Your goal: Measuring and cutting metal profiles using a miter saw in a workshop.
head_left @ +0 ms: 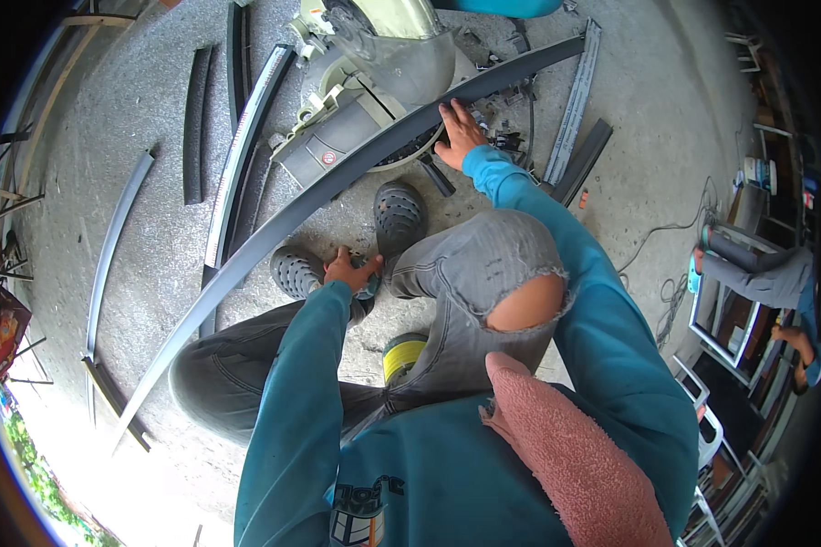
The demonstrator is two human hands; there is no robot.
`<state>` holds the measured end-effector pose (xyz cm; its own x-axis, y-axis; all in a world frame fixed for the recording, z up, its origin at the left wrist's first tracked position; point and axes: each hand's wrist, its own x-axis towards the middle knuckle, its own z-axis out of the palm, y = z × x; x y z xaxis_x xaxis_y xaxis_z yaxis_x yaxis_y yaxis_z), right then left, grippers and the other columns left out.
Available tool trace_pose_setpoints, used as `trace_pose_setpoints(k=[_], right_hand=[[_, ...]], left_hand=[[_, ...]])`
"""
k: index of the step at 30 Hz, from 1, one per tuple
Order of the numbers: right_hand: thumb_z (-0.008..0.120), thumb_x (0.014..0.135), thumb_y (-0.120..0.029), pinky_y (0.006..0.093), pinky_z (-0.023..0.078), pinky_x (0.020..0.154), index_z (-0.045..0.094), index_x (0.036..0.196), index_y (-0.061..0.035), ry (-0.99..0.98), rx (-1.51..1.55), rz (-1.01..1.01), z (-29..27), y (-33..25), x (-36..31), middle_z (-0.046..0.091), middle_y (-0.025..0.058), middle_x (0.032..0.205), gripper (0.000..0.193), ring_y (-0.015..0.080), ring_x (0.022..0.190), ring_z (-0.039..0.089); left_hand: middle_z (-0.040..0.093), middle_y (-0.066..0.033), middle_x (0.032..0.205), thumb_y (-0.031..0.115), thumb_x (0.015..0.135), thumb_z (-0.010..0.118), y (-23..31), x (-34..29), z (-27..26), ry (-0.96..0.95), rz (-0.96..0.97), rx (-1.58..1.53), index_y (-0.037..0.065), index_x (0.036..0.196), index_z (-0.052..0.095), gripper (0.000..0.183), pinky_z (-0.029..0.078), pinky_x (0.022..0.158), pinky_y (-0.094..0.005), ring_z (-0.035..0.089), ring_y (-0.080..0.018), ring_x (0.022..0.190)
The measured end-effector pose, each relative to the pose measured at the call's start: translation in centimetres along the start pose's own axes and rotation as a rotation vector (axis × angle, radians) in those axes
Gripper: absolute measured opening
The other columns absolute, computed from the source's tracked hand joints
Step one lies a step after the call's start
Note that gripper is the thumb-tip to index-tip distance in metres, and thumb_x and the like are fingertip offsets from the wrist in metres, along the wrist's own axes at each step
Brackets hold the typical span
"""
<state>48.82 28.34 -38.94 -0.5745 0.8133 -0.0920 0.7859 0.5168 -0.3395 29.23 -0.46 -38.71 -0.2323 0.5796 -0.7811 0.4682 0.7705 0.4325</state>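
A long dark grey metal profile (337,173) lies across the base of a miter saw (401,64), running from the lower left to the upper right. My right hand (462,137) rests against the profile beside the saw, fingers spread and pressed on its near edge. Down between my knees, my left hand (348,272) is closed around a small dark bluish thing (368,287), mostly covered by the fingers, close to my grey clogs (400,217). The saw's clear guard (420,68) hangs over the profile; the blade cannot be made out.
Several cut profiles (246,155) lie left of the saw, and others (575,100) to its right among dark offcuts (506,146). A cable (670,292) coils on the floor at right. Another person (766,273) is near white frames (730,319). A round yellow-and-dark thing (403,357) sits below me.
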Motion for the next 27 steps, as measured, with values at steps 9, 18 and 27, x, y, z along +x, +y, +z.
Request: trace_pose_setpoints(k=[9,18,27], right_hand=[[0.065,0.072,-0.032,0.0409,0.024,0.11,0.024,0.141,-0.0038,-0.405,-0.175,0.004,-0.2,-0.2,4.7,0.014,0.0244,0.147,0.084,0.0395,0.133,0.023],[0.064,0.07,-0.031,0.0413,0.031,0.105,0.044,0.13,-0.0116,-0.576,0.142,0.221,-9.9,-8.2,6.5,0.027,0.0211,0.143,0.067,0.0381,0.133,0.021],[0.071,0.071,-0.042,0.0375,0.04,0.093,0.058,0.115,-0.0108,-0.229,-0.005,0.058,-1.5,-0.7,5.7,0.056,0.0128,0.117,0.055,0.0283,0.108,0.05]], left_hand=[[0.054,-0.0123,0.1,0.049,0.063,0.076,4.2,2.6,-11.8,0.78,0.196,0.233,0.005,0.113,0.048,0.072,0.04,0.091,-0.0381,0.052,-0.0312,0.099],[0.064,-0.0147,0.103,0.07,0.063,0.064,3.6,11.1,-17.1,0.541,0.058,0.302,0.015,0.124,0.048,0.084,0.04,0.093,-0.0422,0.06,-0.032,0.102],[0.068,-0.014,0.093,0.066,0.072,0.059,3.7,11.9,-18.1,0.411,0.145,0.309,0.021,0.123,0.052,0.069,0.049,0.083,-0.0412,0.064,-0.0313,0.094]])
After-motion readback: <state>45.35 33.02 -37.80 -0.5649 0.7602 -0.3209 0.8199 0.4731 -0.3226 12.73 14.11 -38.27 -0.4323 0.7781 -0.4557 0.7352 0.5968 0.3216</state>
